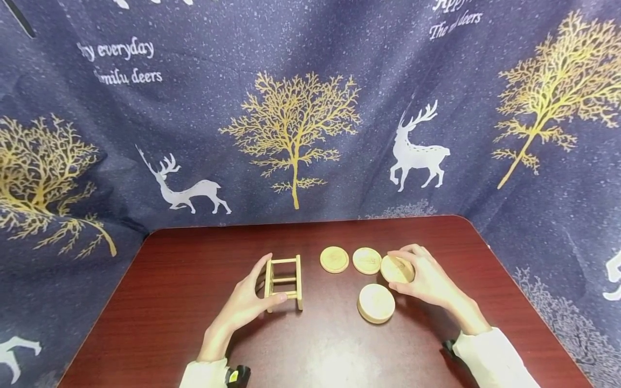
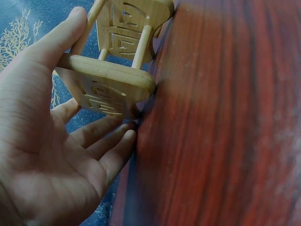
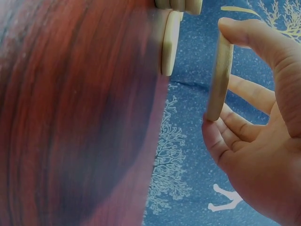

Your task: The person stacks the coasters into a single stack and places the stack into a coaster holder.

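Note:
My left hand [image 1: 245,299] grips a small wooden coaster rack [image 1: 298,283] by its left side, thumb at the near bar and fingers at the far end. In the left wrist view the rack [image 2: 113,66] shows cut-out patterns in its side panels and round bars between them. My right hand [image 1: 429,277] pinches a round wooden coaster [image 1: 397,269] by its rim between thumb and fingers. Seen edge-on in the right wrist view, this coaster [image 3: 220,77] is held up off the table.
Two flat coasters, one left [image 1: 334,260] and one right [image 1: 366,261], lie between the rack and my right hand. Nearer to me sits a short stack of coasters [image 1: 376,303]. The reddish-brown table [image 1: 194,269] ends at a patterned blue cloth [image 1: 310,161] behind.

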`<state>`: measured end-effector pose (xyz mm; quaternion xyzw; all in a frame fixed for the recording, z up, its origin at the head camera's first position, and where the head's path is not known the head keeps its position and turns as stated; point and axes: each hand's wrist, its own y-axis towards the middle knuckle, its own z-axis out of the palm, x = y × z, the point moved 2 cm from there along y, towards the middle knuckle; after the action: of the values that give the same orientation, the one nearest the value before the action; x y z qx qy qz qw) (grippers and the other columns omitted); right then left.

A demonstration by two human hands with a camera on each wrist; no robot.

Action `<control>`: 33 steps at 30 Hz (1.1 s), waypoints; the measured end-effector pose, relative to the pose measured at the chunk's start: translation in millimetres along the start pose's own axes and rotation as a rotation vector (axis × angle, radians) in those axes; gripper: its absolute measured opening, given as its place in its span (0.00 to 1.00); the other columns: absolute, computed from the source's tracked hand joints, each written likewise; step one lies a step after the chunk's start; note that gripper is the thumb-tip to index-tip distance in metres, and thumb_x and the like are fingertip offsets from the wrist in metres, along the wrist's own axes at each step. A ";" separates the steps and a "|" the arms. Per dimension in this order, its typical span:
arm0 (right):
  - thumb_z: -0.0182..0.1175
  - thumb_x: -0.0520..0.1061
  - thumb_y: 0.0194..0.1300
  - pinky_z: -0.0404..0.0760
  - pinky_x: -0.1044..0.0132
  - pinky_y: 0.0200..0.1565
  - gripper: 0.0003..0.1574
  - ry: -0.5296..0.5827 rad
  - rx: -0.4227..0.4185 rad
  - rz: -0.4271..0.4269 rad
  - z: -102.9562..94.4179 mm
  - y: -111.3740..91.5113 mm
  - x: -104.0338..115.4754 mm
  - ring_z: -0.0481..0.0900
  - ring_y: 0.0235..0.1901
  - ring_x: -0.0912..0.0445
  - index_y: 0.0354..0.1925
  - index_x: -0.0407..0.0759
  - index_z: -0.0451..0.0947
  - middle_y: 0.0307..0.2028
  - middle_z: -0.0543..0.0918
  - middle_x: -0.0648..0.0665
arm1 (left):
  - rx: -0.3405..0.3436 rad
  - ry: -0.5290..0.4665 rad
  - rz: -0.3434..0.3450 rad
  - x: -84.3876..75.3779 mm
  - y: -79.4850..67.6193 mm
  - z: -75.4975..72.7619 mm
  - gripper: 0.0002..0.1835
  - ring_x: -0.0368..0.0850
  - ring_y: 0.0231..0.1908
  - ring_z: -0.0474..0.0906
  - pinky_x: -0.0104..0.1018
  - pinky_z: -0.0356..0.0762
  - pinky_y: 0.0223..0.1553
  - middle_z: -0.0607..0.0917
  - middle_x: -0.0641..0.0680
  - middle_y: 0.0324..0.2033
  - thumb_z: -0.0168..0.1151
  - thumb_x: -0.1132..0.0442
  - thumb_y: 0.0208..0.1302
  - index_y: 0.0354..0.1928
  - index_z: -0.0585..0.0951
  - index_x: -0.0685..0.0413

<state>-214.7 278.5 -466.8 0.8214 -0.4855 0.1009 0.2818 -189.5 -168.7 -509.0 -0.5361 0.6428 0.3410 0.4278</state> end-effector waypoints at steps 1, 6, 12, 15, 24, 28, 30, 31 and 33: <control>0.89 0.49 0.49 0.80 0.41 0.56 0.44 0.001 0.002 0.000 -0.2 -0.4 0.6 0.80 0.54 0.44 0.63 0.39 0.88 0.51 0.83 0.43 | 0.001 -0.002 -0.001 0.1 0.0 0.1 0.61 0.55 0.60 0.84 0.45 0.84 0.21 0.81 0.63 0.72 0.87 0.51 0.61 0.90 0.57 0.35; 0.88 0.49 0.49 0.80 0.42 0.56 0.43 0.005 0.011 0.003 -1.3 -2.1 3.6 0.80 0.54 0.44 0.63 0.39 0.88 0.52 0.83 0.43 | -0.001 0.002 -0.005 0.6 -0.1 0.5 0.61 0.55 0.59 0.84 0.45 0.84 0.21 0.81 0.64 0.72 0.87 0.50 0.61 0.89 0.58 0.31; 0.89 0.50 0.47 0.80 0.44 0.54 0.44 -0.004 -0.011 -0.043 -1.2 -4.1 6.6 0.81 0.53 0.46 0.62 0.39 0.88 0.51 0.83 0.44 | -0.001 0.002 -0.007 0.0 0.5 0.8 0.61 0.55 0.63 0.83 0.43 0.85 0.23 0.80 0.63 0.73 0.87 0.50 0.60 0.89 0.58 0.32; 0.90 0.50 0.46 0.80 0.45 0.54 0.45 -0.005 -0.025 -0.066 -1.9 -5.6 8.7 0.81 0.53 0.47 0.62 0.39 0.88 0.51 0.83 0.44 | -0.004 0.012 0.007 -0.6 0.9 0.5 0.61 0.56 0.67 0.82 0.39 0.86 0.30 0.79 0.63 0.74 0.87 0.50 0.60 0.89 0.58 0.35; 0.90 0.50 0.45 0.81 0.44 0.55 0.45 0.004 -0.028 -0.064 -2.6 -10.3 15.0 0.81 0.54 0.48 0.62 0.43 0.89 0.52 0.83 0.46 | -0.003 0.014 0.002 1.2 1.1 0.2 0.61 0.57 0.69 0.81 0.38 0.86 0.34 0.79 0.64 0.74 0.87 0.50 0.60 0.89 0.58 0.35; 0.90 0.49 0.45 0.80 0.44 0.56 0.44 -0.002 -0.029 -0.070 -1.1 -11.5 17.0 0.81 0.54 0.48 0.62 0.43 0.89 0.52 0.83 0.47 | 0.002 0.014 0.005 1.2 1.3 0.3 0.61 0.57 0.69 0.81 0.37 0.86 0.36 0.79 0.64 0.74 0.87 0.50 0.61 0.90 0.58 0.37; 0.89 0.49 0.45 0.80 0.45 0.56 0.44 -0.001 -0.029 -0.076 -0.3 -12.0 17.9 0.81 0.55 0.48 0.61 0.43 0.89 0.52 0.83 0.47 | -0.004 0.021 0.007 1.2 1.4 0.0 0.61 0.56 0.70 0.80 0.35 0.86 0.39 0.79 0.63 0.75 0.87 0.49 0.60 0.89 0.58 0.37; 0.89 0.49 0.44 0.80 0.46 0.56 0.44 -0.002 -0.029 -0.076 0.1 -12.3 18.3 0.81 0.54 0.49 0.61 0.43 0.89 0.52 0.83 0.48 | -0.004 0.021 0.005 1.3 1.5 0.0 0.61 0.56 0.69 0.81 0.36 0.86 0.37 0.79 0.63 0.74 0.87 0.49 0.60 0.89 0.58 0.37; 0.89 0.49 0.44 0.80 0.47 0.56 0.43 -0.003 -0.028 -0.078 0.8 -12.9 19.3 0.81 0.54 0.50 0.61 0.44 0.89 0.52 0.83 0.48 | -0.003 0.021 0.000 1.3 1.4 0.2 0.61 0.55 0.68 0.82 0.37 0.86 0.36 0.79 0.63 0.74 0.87 0.49 0.60 0.89 0.58 0.37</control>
<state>-193.9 268.5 -463.7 0.8358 -0.4549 0.0818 0.2961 -190.9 -168.7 -510.3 -0.5404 0.6467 0.3365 0.4201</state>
